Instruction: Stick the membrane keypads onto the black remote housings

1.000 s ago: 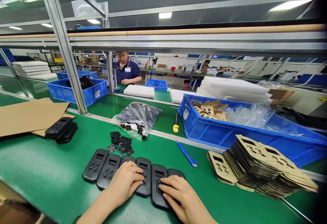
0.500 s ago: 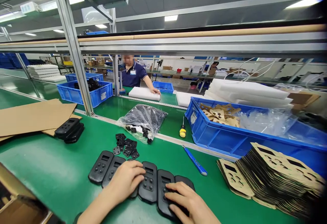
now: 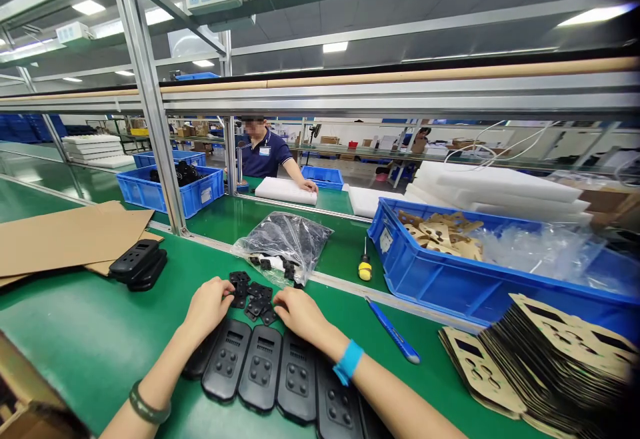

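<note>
Green flat-topped bench (image 3: 107, 332) is smooth and pretty glossy, with a pale sheen toward the left edge. The black oblong plastic handsets (image 3: 261, 365) along its near edge are more satin; the small black square pads (image 3: 257, 302) look matt, kinda rubbery. Crinkly clear plastic bag (image 3: 290, 240) at the far edge, super shiny. Tan cardboard sheets (image 3: 65, 235), dead matt.

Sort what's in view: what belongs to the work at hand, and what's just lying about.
Likely belonging:
- Small black pads, between the left hand and right hand
- Row of black handsets

Apparently lying about:
- Blue knife
- Yellow screwdriver
- Cardboard sheets
</note>
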Tool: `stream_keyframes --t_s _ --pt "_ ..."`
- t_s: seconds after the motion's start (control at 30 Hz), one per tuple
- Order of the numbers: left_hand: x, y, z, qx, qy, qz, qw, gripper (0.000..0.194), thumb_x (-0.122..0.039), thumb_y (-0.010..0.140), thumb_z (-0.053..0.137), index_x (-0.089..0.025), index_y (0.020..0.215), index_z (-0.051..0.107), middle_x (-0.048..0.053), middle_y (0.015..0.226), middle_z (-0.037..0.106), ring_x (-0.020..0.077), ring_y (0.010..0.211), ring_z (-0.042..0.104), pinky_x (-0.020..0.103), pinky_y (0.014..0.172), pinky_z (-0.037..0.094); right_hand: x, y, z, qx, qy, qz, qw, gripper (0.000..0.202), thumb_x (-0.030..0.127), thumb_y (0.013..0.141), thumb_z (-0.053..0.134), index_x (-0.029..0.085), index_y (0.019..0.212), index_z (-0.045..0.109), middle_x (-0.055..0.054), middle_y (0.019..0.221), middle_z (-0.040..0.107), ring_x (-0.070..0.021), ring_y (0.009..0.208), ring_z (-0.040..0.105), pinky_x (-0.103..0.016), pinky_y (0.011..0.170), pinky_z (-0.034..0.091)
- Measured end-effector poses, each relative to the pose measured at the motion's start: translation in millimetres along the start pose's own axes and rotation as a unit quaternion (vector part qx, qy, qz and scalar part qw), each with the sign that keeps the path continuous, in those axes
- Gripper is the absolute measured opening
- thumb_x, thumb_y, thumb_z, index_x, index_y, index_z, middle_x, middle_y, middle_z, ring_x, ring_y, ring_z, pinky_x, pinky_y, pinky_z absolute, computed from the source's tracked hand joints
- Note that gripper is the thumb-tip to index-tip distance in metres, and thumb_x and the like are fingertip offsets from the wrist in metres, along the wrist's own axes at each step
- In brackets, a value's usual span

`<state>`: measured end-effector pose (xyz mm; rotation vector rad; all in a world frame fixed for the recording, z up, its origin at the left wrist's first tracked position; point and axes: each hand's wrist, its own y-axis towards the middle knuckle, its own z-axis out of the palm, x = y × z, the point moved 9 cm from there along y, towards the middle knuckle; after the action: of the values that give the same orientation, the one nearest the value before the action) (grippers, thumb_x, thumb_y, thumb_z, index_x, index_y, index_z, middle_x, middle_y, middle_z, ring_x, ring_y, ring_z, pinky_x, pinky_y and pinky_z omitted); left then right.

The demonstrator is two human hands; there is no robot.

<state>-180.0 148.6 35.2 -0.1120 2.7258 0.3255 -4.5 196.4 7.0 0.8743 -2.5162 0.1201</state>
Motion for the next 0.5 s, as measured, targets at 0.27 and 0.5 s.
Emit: stream_keyframes --t_s 0.27,0.5 --pt "-2 -16 -11.6 -0.087 -0.159 0.032 0.983 0.026 -0.030 0.085 0.048 -0.018 0.092 0.069 0.005 0.095 0.067 0.0158 0.078 0.067 0.027 0.074 0.056 -16 28 10 -0.001 0.104 0.081 0.991 0.019 0.031 0.090 0.061 0.014 0.083 0.062 -0.001 0.081 0.064 -0.0153 0.075 0.062 -0.034 0.072 0.053" --pt "-25 -23 3.8 -0.064 -0.219 0.067 0.971 0.027 -0.031 0.085 0.048 -0.019 0.090 0.072 0.006 0.102 0.067 0.0174 0.086 0.068 0.027 0.073 0.058 -49 -49 -22 -0.046 0.262 0.109 0.958 0.010 0.025 0.089 0.051 0.016 0.088 0.053 0.003 0.065 0.060 -0.0117 0.057 0.061 -0.023 0.053 0.051"
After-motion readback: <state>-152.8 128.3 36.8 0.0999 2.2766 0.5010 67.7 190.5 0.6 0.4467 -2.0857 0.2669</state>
